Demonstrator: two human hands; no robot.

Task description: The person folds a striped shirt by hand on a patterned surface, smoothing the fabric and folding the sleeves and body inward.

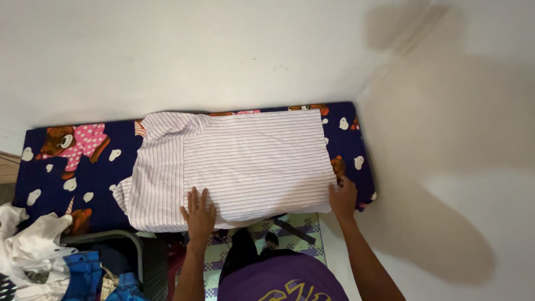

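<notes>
Striped shirt [251, 161] on bear-print mattress [83, 167], white wall [167, 50].

The scene is evenly and softly lit from behind and above the wearer; no glare is seen; a broad, blurred-edged shadow [440, 167] is cast over the pale wall [167, 50] and floor at the right; the striped shirt [251, 161] is rendered sharply; slight wide-angle bending is noticed along the mattress [83, 167] edges; corners are marginally softer.

Before me is a navy bear-and-heart print mattress [89, 167] against the wall; a folded white shirt with thin stripes [245, 161] lies flat on it.
</notes>
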